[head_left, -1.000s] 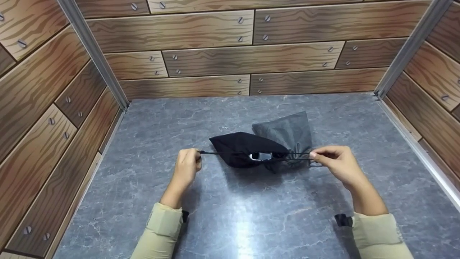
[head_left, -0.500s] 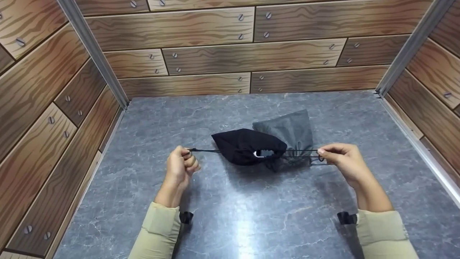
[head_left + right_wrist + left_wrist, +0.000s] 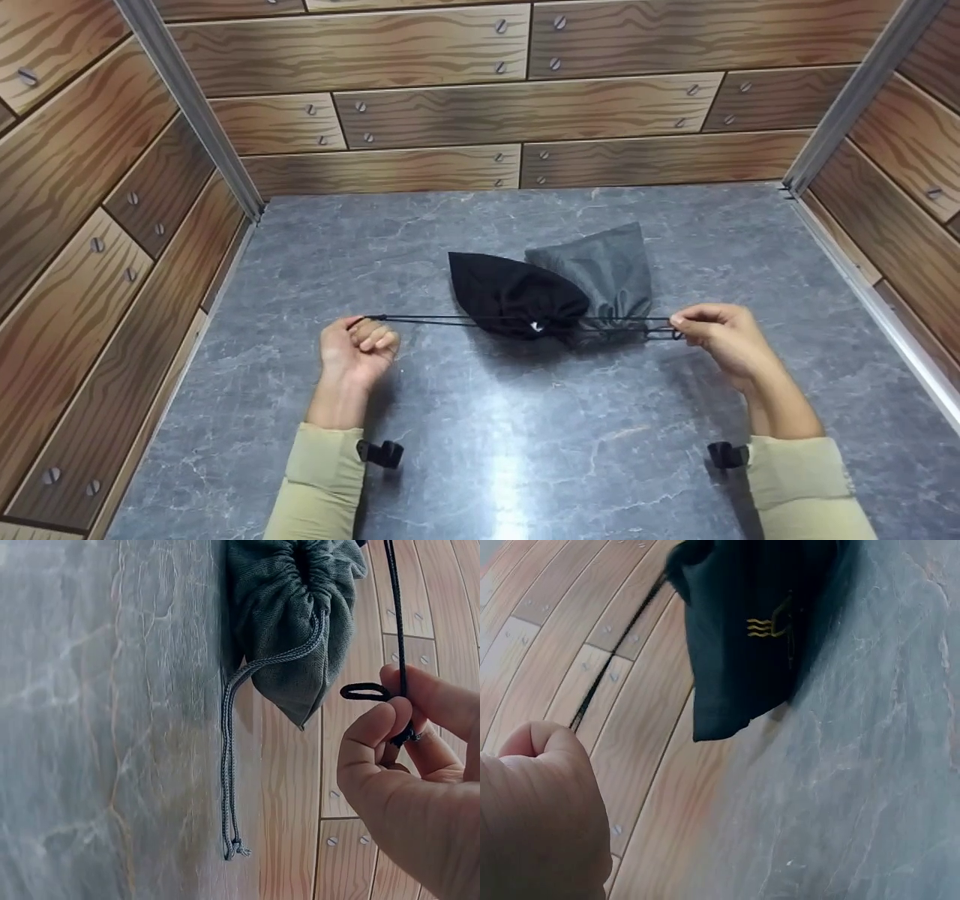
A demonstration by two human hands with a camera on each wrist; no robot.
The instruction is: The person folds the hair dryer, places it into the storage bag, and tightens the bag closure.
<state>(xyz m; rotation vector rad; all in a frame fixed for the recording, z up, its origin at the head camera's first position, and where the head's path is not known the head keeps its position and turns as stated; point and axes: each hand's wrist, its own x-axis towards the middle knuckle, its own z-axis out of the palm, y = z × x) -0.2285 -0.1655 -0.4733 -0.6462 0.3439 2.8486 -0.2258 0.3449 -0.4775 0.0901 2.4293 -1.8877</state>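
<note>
A black drawstring bag point(image 3: 499, 289), its mouth gathered and nearly closed, is strung between both hands by its taut black cords. Through the small opening a bit of something white point(image 3: 536, 326) shows. My left hand point(image 3: 356, 356) grips the knotted end of one drawstring point(image 3: 427, 320), thumb against curled fingers. On the opposite side my right hand point(image 3: 724, 345) pinches the other drawstring point(image 3: 400, 622) between thumb and fingertips, and a small loop point(image 3: 364, 692) sticks out beside them. In the left wrist view the bag carries a yellow printed mark point(image 3: 767, 626).
Behind and right of the black bag lies a grey drawstring bag point(image 3: 611, 262), gathered shut, its grey cord point(image 3: 229, 757) trailing over the marbled tabletop point(image 3: 450, 450). Wood-patterned panels point(image 3: 420, 112) wall the table at the back and sides.
My left hand has drawn its cord away to the left and turned, and my right hand has shifted slightly right. The black bag's mouth has shrunk from a wide gap to a small hole.
</note>
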